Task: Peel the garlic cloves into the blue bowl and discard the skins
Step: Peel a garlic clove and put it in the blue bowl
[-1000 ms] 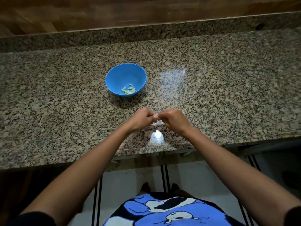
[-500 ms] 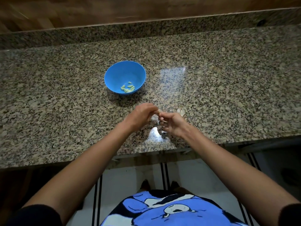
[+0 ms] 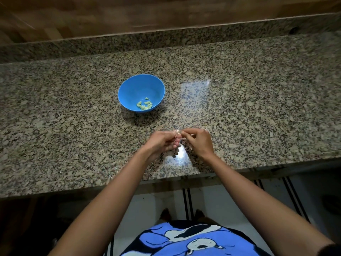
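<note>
garlic clove: small pale piece at frame centre, pinched between both hands
left hand: fingers curled, tips gripping the clove
right hand: fingers curled, tips pinching the same clove
blue bowl: up-left of the hands, apart from them, on the granite counter
peeled cloves: small heap inside the bowl

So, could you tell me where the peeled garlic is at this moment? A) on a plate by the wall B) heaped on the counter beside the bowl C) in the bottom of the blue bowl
C: the pale peeled cloves lie in the bottom of the blue bowl, while the left hand and right hand pinch a garlic piece over the counter.
</note>
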Demonstrator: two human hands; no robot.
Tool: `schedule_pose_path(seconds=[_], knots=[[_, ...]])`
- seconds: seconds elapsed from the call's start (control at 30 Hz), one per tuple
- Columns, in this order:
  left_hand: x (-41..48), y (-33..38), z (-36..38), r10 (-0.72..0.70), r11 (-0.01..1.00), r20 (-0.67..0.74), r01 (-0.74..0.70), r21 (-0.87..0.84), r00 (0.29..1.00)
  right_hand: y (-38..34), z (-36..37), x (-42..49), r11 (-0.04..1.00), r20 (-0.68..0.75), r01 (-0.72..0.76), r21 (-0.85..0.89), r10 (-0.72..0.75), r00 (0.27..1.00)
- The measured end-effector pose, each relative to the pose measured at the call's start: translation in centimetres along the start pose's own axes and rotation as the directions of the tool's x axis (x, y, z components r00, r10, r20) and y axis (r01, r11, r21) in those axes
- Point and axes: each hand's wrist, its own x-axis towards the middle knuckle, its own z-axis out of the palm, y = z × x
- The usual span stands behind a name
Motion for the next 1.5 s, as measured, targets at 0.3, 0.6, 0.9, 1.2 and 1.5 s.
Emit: schedule_pose_path(seconds=[0.3,0.6,0.9,1.2,1.5], knots=[[0.1,-1.8,0.1,0.108,0.993,-0.199,-0.098,0.062,0.974,0.2,0.5,-0.4,0.909,0.112,-0.165,0.381,0.132,0.985],[-0.5,-1.1,0.1,0.097,0.988,-0.086,-0.086,0.131,0.992,0.3,-0.4,-0.5,0.984,0.153,0.113,0.140,-0.134,0.979],[-0.7,-0.9,0.2,0.111,0.986,-0.099,-0.097,0.136,0.989,-0.2,-0.2,-0.3,0.981,0.111,0.110,0.157,-0.128,0.985],[-0.9,-1.0,0.8,0.121,0.984,-0.090,-0.108,0.141,0.989,0.1,0.5,-0.8,0.983,0.044,0.093,0.159,-0.101,0.994],[-1.3,-1.2,-0.3,0.120,0.992,-0.074,-0.118,0.033,0.990,-0.4,-0.7,-1.1,0.850,0.157,-0.139,0.507,0.068,0.985]])
